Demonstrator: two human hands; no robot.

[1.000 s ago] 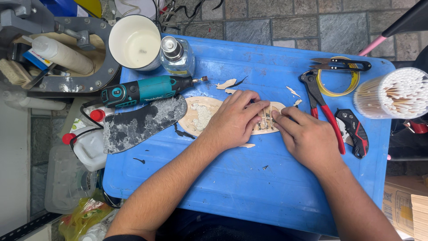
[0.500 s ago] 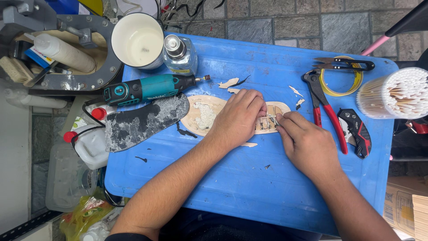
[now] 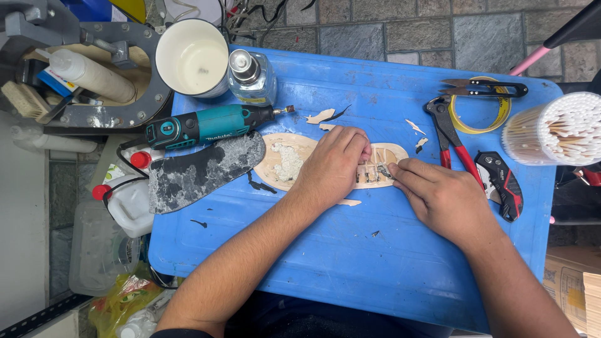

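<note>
A tan shoe sole (image 3: 285, 159) lies flat across the middle of the blue plastic lid (image 3: 350, 263). My left hand (image 3: 332, 164) presses down on its middle, fingers curled over the far edge. My right hand (image 3: 438, 197) sits at the sole's right end, fingertips pinched on a small dark piece at the slotted part. Whether a tool is in that pinch cannot be told. A whitish patch of glue or filler shows on the sole's left half.
A teal rotary tool (image 3: 206, 125) and a grey-black worn sole (image 3: 197, 172) lie to the left. A white cup (image 3: 191, 56) and a glass bottle (image 3: 250, 75) stand behind. Red pliers (image 3: 454, 144), snips on a yellow tape roll (image 3: 482, 103), a folding knife (image 3: 501, 184) and a tub of cotton swabs (image 3: 557, 128) sit to the right.
My right hand has slid a little left along the sole's end, its fingertips now closer to my left hand. The left hand has stayed pressed on the sole.
</note>
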